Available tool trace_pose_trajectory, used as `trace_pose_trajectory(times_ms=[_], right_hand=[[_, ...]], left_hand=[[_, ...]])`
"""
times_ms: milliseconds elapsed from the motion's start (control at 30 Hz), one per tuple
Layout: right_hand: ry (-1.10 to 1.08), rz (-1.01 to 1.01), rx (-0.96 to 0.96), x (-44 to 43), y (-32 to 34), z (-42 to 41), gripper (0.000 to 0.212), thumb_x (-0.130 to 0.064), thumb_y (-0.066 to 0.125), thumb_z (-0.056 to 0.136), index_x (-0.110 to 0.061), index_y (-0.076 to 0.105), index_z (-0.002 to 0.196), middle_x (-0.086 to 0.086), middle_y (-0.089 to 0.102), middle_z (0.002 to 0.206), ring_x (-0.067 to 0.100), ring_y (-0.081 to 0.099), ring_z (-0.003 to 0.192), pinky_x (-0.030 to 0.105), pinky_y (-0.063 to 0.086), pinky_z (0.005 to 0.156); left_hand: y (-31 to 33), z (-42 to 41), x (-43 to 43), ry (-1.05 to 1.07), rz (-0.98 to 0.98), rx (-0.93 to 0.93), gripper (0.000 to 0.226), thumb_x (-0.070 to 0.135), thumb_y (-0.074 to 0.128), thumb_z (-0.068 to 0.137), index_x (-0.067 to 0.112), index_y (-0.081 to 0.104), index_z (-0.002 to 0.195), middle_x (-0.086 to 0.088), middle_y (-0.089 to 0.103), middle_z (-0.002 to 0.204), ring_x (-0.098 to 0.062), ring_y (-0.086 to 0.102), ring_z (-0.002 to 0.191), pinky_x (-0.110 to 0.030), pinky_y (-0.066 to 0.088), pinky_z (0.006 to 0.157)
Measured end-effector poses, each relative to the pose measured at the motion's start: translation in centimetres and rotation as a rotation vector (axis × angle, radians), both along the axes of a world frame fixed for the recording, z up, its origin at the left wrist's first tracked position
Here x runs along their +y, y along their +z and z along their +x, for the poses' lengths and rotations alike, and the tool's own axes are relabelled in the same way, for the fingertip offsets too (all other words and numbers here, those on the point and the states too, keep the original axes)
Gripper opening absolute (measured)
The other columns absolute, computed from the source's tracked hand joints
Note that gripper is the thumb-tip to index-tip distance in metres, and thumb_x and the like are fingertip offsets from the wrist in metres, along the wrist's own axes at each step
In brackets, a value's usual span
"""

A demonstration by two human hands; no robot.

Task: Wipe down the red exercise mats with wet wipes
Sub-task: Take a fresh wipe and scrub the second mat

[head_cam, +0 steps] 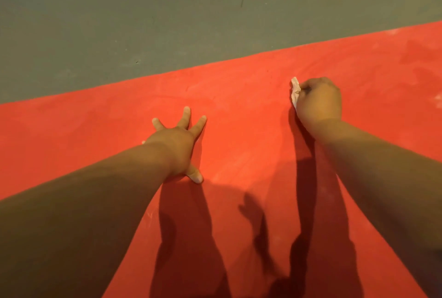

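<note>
A red exercise mat [239, 111] fills the lower part of the view, its far edge running diagonally from left up to the right. My left hand [178, 147] presses flat on the mat with its fingers spread. My right hand [318, 101] is curled round a crumpled white wet wipe [295, 90], which sticks out past the knuckles on the left and touches the mat. Both forearms reach in from the bottom corners and cast dark shadows on the mat.
Beyond the mat's far edge lies a grey-green floor [167, 15]. Pale smears mark the mat at the right [437, 99] and a few whitish flecks sit near my left forearm.
</note>
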State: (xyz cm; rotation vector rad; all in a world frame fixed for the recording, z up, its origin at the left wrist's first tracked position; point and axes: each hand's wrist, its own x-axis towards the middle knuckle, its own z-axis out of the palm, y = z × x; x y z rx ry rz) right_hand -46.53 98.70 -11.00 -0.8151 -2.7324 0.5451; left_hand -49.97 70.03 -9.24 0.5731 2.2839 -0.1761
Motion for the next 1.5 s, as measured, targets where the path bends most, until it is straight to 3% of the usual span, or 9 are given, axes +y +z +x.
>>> trace_pose_trajectory(times_ms=[167,300,433,533,833,1033,1133,1267,1500], right_hand=[[0.221,-0.165,0.036,-8.0,0.3,-1.9,0.019,-0.015,0.061,0.085,0.000,0.073,0.088,0.024,0.069,0.092,0.036,0.063,0.088,0.032,0.035,0.078],[0.575,0.032,0.005,-9.8,-0.5,-2.2,0.020,-0.022,0.060,0.085,-0.008,0.071,0.093,0.012,0.064,0.100,0.032,0.053,0.099,0.036,0.036,0.086],[0.204,0.093,0.017,-1.1,-0.9,-2.5,0.023,-0.011,0.054,0.086,-0.002,0.071,0.098,0.021,0.058,0.100,0.038,0.054,0.095,0.041,0.039,0.083],[0.064,0.035,0.026,-1.4,-1.2,-3.3,0.024,-0.015,0.052,0.089,-0.003,0.070,0.101,0.022,0.062,0.103,0.037,0.057,0.096,0.037,0.037,0.085],[0.576,0.116,0.065,-9.6,-1.5,-4.5,0.021,-0.021,0.057,0.084,-0.017,0.069,0.101,0.005,0.067,0.099,0.029,0.054,0.096,0.038,0.041,0.083],[0.147,0.029,0.006,-2.9,-0.7,-6.0,0.017,-0.010,0.060,0.083,0.001,0.071,0.089,0.021,0.063,0.095,0.035,0.057,0.094,0.032,0.034,0.083],[0.454,-0.031,0.097,-9.9,-0.2,-5.8,0.013,-0.007,0.065,0.076,0.003,0.070,0.071,0.023,0.066,0.076,0.037,0.062,0.077,0.034,0.033,0.076],[0.780,-0.012,0.032,-12.1,-1.3,-5.3,0.020,-0.021,0.060,0.088,-0.008,0.072,0.097,0.013,0.065,0.096,0.033,0.056,0.096,0.038,0.041,0.086],[0.120,0.089,-0.042,-2.5,-1.4,-8.8,0.023,-0.007,0.050,0.086,0.000,0.065,0.101,0.022,0.059,0.109,0.036,0.052,0.105,0.037,0.035,0.092]], left_hand=[[0.0,-0.3,0.5,0.015,-0.007,0.000,0.149,0.057,0.087,0.044,0.045,-0.025,0.142,0.005,-0.038,0.150,-0.064,-0.003,0.133,-0.070,0.025,0.104],[-0.4,-0.4,-0.5,0.019,0.039,0.032,0.144,0.068,0.082,0.041,0.052,-0.023,0.139,0.017,-0.034,0.150,-0.061,-0.008,0.135,-0.074,0.024,0.101],[-2.0,-0.1,-2.6,-0.018,0.151,0.181,0.109,0.100,0.032,0.044,0.065,-0.032,0.124,0.030,-0.036,0.142,-0.047,-0.018,0.140,-0.079,0.011,0.097],[-4.0,1.3,-2.7,0.016,0.213,0.449,0.081,0.093,0.002,0.064,0.061,-0.024,0.134,0.027,-0.027,0.148,-0.043,-0.017,0.142,-0.077,0.002,0.102],[-4.7,1.5,-2.6,-0.014,0.293,0.618,0.068,0.072,0.025,0.084,0.047,0.018,0.147,0.014,0.015,0.158,-0.047,0.007,0.143,-0.076,0.009,0.102],[-4.5,1.4,-2.5,-0.012,0.296,0.609,0.071,0.071,0.027,0.083,0.043,0.022,0.148,0.012,0.018,0.158,-0.046,0.009,0.143,-0.075,0.009,0.102],[-4.4,1.4,-2.6,0.020,0.264,0.599,0.080,0.070,0.027,0.083,0.028,0.022,0.151,0.008,0.015,0.159,-0.042,0.009,0.144,-0.074,0.010,0.104],[-4.4,1.2,-2.5,0.023,0.266,0.601,0.083,0.069,0.026,0.083,0.021,0.023,0.151,0.007,0.014,0.159,-0.041,0.009,0.145,-0.073,0.009,0.106],[-4.6,1.0,-2.5,0.014,0.259,0.599,0.081,0.067,0.026,0.084,0.022,0.023,0.151,0.008,0.014,0.159,-0.040,0.010,0.145,-0.071,0.009,0.106]])
